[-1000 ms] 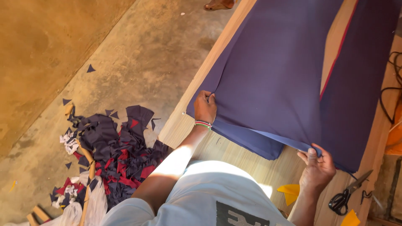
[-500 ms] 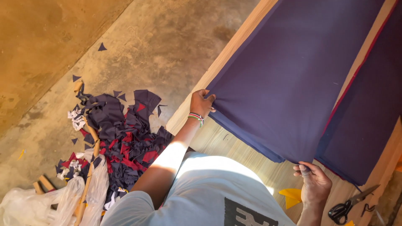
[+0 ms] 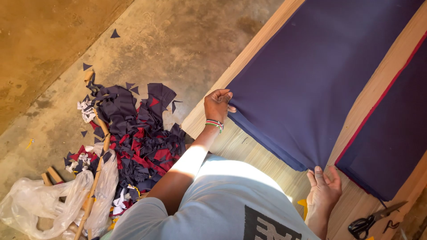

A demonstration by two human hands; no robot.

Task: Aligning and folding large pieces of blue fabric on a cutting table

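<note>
Left hand (image 3: 217, 105): fingers curled, pinching the near-left corner of the navy fabric stack (image 3: 311, 80).
Right hand (image 3: 324, 188): fingers spread, flat at the stack's near-right corner.
Fabric stacks: two, side by side on the wooden table (image 3: 249, 149).
Scissors (image 3: 371, 220): one pair, black handles.
Plastic bag (image 3: 40, 202): one, clear, crumpled beside the scrap pile (image 3: 133, 138).

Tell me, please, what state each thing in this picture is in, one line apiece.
left hand: closed on the near left corner of the navy fabric stack.
right hand: fingers spread, at the stack's near right corner.
navy fabric stack: layered, lying flat on the wooden table.
second fabric piece: flat, red edge showing.
scissors: lying on the table, untouched.
fabric scraps: heaped on the floor.
plastic bag: crumpled.
</note>
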